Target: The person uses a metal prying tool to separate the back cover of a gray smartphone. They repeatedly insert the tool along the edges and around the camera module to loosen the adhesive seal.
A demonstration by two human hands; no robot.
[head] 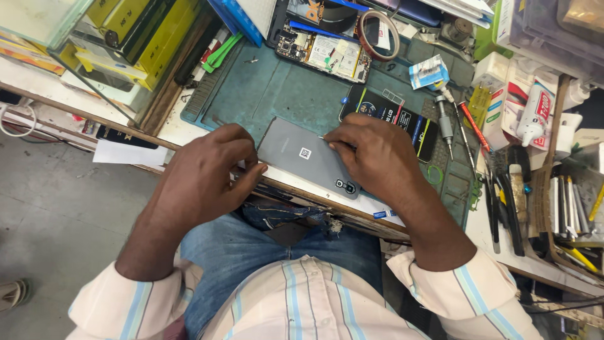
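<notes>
Grey phone [308, 157] lies between both hands; fingers [251, 169] touch its edges.

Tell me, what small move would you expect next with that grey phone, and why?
Probably sliding the thin metal tool further along the edge of the grey phone. The right hand pinches the tool at the phone's far edge, while the left hand steadies the near end on the green mat.

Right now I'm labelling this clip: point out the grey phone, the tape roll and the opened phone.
grey phone [301, 154], head view, bare back panel.
tape roll [378, 34], head view, its rim.
opened phone [327, 51], head view, exposed inner boards.
</notes>
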